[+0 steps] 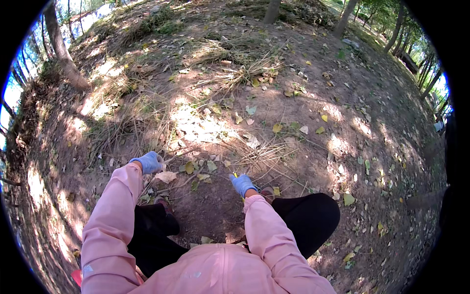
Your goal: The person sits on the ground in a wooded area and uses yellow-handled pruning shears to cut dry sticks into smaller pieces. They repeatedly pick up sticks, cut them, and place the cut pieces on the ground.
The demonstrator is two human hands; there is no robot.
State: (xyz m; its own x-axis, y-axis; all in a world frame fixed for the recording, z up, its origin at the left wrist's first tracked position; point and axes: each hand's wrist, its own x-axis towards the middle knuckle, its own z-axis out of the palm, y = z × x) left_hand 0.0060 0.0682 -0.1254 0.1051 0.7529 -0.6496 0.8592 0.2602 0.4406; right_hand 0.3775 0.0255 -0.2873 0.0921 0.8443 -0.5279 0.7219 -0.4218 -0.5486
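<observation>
My left hand point(148, 162), in a light blue glove, is low over the leaf-strewn ground beside a large dry leaf point(166, 176). Its fingers are bent at the end of a thin twig point(182, 154); whether they grip it is unclear. My right hand point(241, 184), gloved the same way, is closed around a slim yellow tool or handle point(235, 175), of which only small yellow parts show above and below the fist. In front of the hands lies a clump of dry grass stalks point(262, 154).
My shoes and bent knees in black trousers point(306, 220) are close below the hands. Dry grass tufts point(238, 75) and fallen leaves cover the soil ahead. A tree trunk point(66, 58) rises at the upper left, with more trunks point(272, 11) along the top.
</observation>
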